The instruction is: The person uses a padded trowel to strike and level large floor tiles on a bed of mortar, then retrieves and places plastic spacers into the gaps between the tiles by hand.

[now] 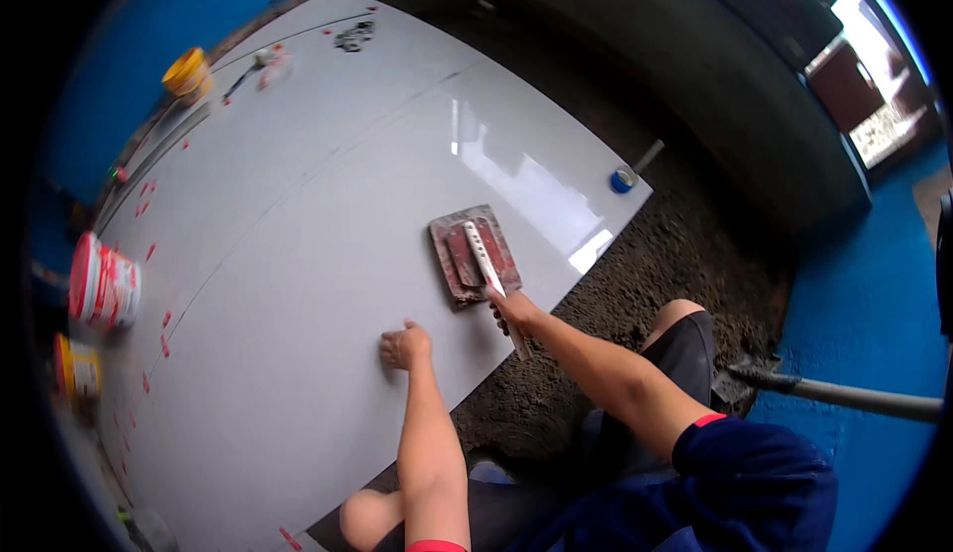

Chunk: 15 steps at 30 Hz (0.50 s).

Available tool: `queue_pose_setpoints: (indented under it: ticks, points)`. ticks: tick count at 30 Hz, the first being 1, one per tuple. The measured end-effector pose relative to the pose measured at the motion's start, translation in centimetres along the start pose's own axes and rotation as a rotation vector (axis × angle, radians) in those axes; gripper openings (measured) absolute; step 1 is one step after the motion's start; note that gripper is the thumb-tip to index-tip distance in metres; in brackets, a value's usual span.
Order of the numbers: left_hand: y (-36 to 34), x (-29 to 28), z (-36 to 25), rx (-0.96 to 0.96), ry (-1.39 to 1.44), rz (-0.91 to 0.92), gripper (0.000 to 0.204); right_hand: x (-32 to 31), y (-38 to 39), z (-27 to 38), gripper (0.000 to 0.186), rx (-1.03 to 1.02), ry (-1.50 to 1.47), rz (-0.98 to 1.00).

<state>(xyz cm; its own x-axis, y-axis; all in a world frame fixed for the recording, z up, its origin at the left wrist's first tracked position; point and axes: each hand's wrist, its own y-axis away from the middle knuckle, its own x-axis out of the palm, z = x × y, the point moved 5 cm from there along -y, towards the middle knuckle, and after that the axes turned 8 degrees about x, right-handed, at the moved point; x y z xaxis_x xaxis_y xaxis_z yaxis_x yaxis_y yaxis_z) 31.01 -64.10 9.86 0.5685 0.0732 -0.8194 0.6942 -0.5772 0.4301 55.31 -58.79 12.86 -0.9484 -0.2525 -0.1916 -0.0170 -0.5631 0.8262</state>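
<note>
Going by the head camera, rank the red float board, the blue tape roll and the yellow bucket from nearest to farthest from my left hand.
Measured from the left hand, a fist resting on the tile:
1. Red float board, just ahead and to the right, on the same tile.
2. Blue tape roll, farther right, at the tile's far corner.
3. Yellow bucket, far ahead on the left, by the blue wall.
</note>
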Motion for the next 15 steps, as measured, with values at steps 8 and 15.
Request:
queue_pose_setpoints:
  ticks: [8,15]
  points:
    - [-1.0,8.5,0.4,-0.036,-0.236,-0.434,0.087,-14.6,14.7,12.6,0.054,-0.249,-0.006,-0.268]
    - [-1.0,7.9,0.0,-0.088,-0.3,-0.351,0.085,-14.3,12.3,3.0,0.052,-0.337,-0.495,-0.733]
